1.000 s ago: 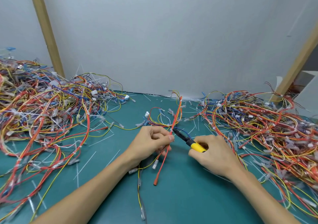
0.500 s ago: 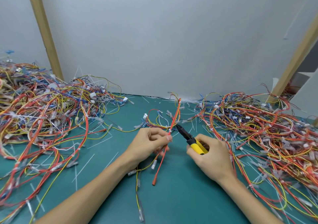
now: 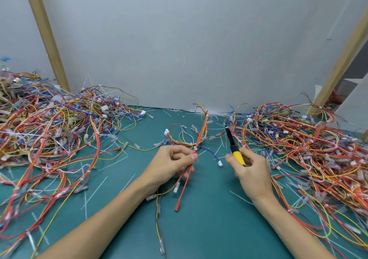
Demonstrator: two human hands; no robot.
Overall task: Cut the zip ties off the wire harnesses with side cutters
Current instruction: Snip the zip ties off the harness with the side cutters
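Backboard: a plain grey backboard [image 3: 199, 50] closes the far edge of the surface [image 3: 209, 229], which is teal.
Posts: two slanted wooden posts [image 3: 45, 34] stand at the far left and far right, hemming the work area.
Left heap: the left heap [image 3: 49, 131] of tangled red, yellow and blue harnesses spreads from the left edge almost to the left forearm.
Right heap: the right heap [image 3: 308, 149] crowds up against the right wrist and forearm.
Open room: the widest bare stretch of teal lies between the two forearms.
Left hand: the left hand [image 3: 169, 165] pinches the held harness [image 3: 201, 133], thumb and fingers curled round the red-orange bundle, which runs from the far edge across the middle to a loose end nearer the person.
Right hand: the right hand [image 3: 253, 171] grips the yellow handle of the side cutters [image 3: 233, 145], tip pointing away, apart from the bundle; the blades are too blurred to tell, possibly closed.
Blue lead: a blue lead [image 3: 220, 163] lies between the hands.
Offcuts: thin white offcuts [image 3: 113, 163] litter the surface.
Zip tie: a white zip tie [image 3: 195, 149] wraps the bundle just above the left thumb.
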